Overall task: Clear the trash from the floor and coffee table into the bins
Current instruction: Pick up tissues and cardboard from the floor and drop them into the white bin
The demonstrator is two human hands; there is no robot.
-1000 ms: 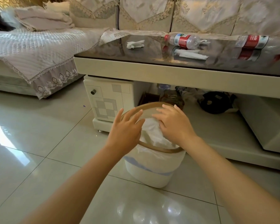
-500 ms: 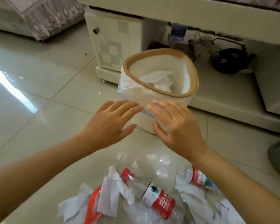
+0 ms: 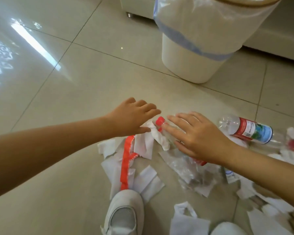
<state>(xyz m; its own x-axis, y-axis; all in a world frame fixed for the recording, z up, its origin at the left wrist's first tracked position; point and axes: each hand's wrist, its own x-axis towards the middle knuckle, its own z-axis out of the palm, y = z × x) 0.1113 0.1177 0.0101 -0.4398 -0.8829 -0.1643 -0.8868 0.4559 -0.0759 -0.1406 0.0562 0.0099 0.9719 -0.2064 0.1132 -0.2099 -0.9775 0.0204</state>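
Note:
A pile of trash lies on the floor tiles: white paper scraps (image 3: 143, 143), a red torn strip (image 3: 126, 165), a crumpled clear plastic wrapper (image 3: 185, 165) and clear bottles. My left hand (image 3: 131, 117) hovers over the paper, fingers straight, thumb touching a scrap. My right hand (image 3: 197, 136) lies flat with straight fingers on a red-capped bottle (image 3: 159, 122), covering most of it. A second bottle with a red and blue label (image 3: 249, 131) lies to the right. The white bin (image 3: 199, 43), lined with a clear bag, stands beyond the pile.
My two white shoes (image 3: 124, 214) stand at the near edge of the pile, with more paper scraps (image 3: 268, 211) at the lower right. The coffee table's base (image 3: 136, 7) is behind the bin. Glossy tile stretches to the left.
My view has dropped from the bin to the floor pile. Both hands came down and back from the bin's rim to the trash, the right onto the red-capped bottle.

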